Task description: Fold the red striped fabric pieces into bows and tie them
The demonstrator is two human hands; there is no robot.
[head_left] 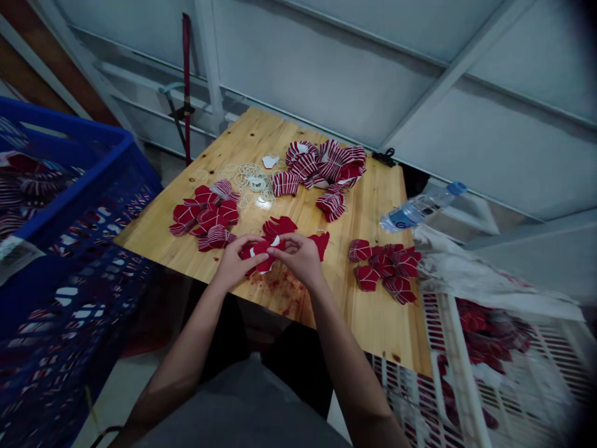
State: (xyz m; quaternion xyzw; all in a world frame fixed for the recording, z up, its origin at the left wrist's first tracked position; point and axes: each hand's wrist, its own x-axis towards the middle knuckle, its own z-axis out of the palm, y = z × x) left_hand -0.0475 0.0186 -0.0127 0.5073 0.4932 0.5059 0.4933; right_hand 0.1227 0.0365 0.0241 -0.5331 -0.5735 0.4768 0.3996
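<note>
Forearms angled inward, meeting above near edge of wooden table [373, 311]. Left hand [236, 261] curled around stack of red fabric pieces [262, 252], gripping it; right hand [303, 255] closed over top, fingertips pinching. Likely squaring the stack. Calls for aligned edges, steady pinch. Rubber bands [252, 180] farther back on table.

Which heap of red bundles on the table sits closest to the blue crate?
The leftmost heap, beside the rubber bands; the far heap and the right heap lie nearer the water bottle.
</note>
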